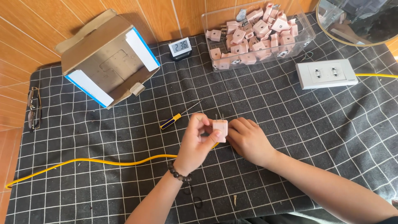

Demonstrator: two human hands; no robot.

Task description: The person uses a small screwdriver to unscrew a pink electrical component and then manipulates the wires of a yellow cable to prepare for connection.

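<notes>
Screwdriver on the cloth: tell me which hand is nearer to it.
Left. The left hand sits just right of the screwdriver; the right hand lies farther right, beyond the pink plug.

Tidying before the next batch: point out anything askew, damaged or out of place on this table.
The cardboard box lies tipped on its side, its opening facing the table, flaps splayed. A pair of glasses sits at the cloth's left edge. Both hands, left hand and right hand, hold a pink plug; nothing looks broken.

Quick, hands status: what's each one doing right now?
Left hand: closed on the pink plug, gripping its body, prongs pointing up.
Right hand: fingers curled against the same plug's far side; a full grip cannot be told.
</notes>
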